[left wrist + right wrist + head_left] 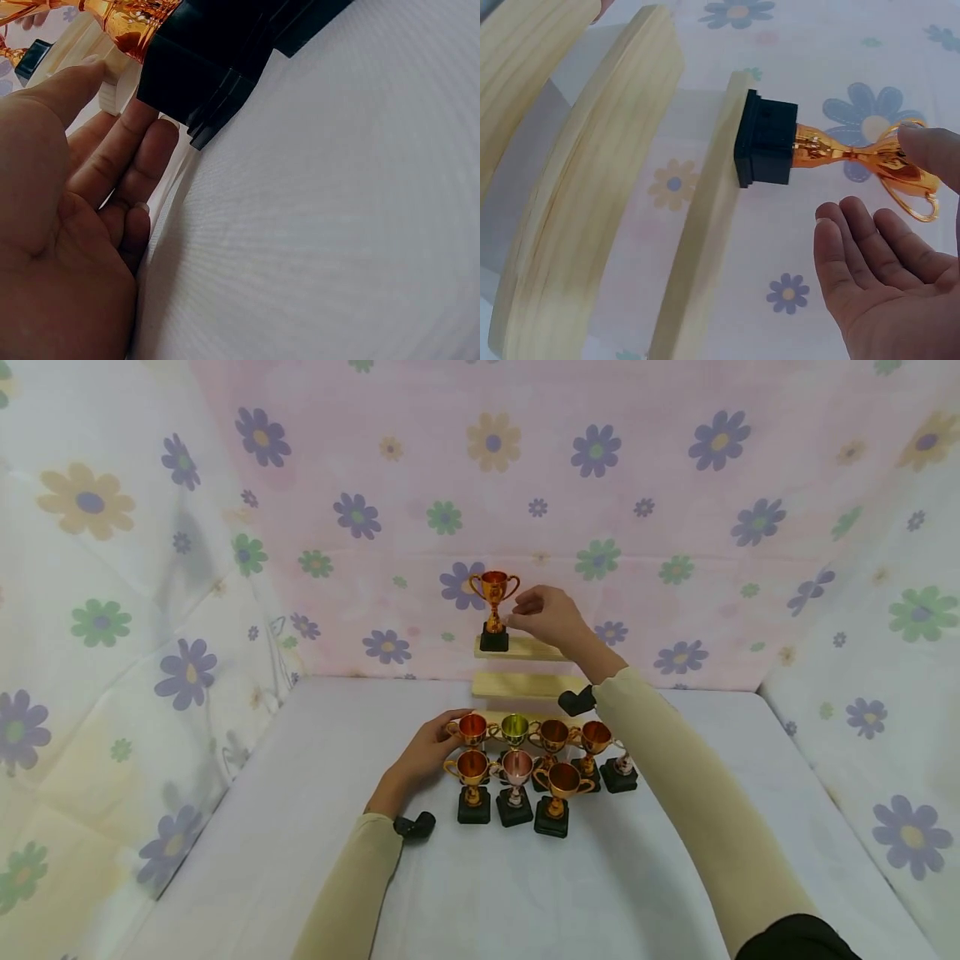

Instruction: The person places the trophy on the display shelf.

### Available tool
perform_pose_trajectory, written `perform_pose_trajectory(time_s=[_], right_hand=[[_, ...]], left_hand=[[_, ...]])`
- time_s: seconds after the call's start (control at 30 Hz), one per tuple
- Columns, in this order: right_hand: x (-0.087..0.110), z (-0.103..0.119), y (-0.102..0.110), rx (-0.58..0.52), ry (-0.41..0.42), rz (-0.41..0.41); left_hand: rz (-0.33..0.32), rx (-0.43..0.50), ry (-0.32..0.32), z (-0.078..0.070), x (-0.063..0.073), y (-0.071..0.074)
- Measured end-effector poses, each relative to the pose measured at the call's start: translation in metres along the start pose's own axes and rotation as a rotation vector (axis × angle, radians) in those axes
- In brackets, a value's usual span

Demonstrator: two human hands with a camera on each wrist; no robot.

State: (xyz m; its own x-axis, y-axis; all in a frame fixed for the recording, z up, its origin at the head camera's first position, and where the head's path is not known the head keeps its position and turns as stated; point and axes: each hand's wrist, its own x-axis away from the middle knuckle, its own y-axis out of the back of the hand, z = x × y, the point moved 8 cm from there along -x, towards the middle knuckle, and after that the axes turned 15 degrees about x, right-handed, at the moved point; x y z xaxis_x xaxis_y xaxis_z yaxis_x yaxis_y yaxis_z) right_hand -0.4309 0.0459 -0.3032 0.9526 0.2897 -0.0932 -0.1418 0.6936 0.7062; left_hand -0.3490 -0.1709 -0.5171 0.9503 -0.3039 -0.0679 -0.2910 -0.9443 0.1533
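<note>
A gold trophy cup (494, 587) with a black base stands upright at the left end of the top step (528, 648) of a wooden stand. My right hand (551, 617) is just right of it. In the right wrist view, the thumb (930, 150) overlaps the cup and the other fingers (855, 240) are spread apart below it, not curled round it. My left hand (426, 750) is at the stand's low left end, beside the trophies. In the left wrist view, the wooden end (109, 94) lies between thumb and fingers, partly hidden by a black trophy base (202, 67).
Several trophies are grouped in front of the stand, including a red-lined cup (473, 729), a green-gold cup (514, 729), a silvery-pink cup (517, 767) and a gold cup (564, 779). The middle step (525, 685) is pale wood. Flowered cloth (315, 493) hangs behind the white table (300, 827).
</note>
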Motion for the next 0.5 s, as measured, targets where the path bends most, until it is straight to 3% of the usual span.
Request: perform_pose_trajectory(time_s=[0.3, 0.5], right_hand=[[0.031, -0.006, 0.021, 0.028, 0.046, -0.002], [0.055, -0.013, 0.033, -0.029, 0.074, -0.006]], left_hand=[[-0.008, 0.006, 0.009, -0.002, 0.001, -0.003], [0.008, 0.024, -0.006, -0.002, 0.002, -0.002]])
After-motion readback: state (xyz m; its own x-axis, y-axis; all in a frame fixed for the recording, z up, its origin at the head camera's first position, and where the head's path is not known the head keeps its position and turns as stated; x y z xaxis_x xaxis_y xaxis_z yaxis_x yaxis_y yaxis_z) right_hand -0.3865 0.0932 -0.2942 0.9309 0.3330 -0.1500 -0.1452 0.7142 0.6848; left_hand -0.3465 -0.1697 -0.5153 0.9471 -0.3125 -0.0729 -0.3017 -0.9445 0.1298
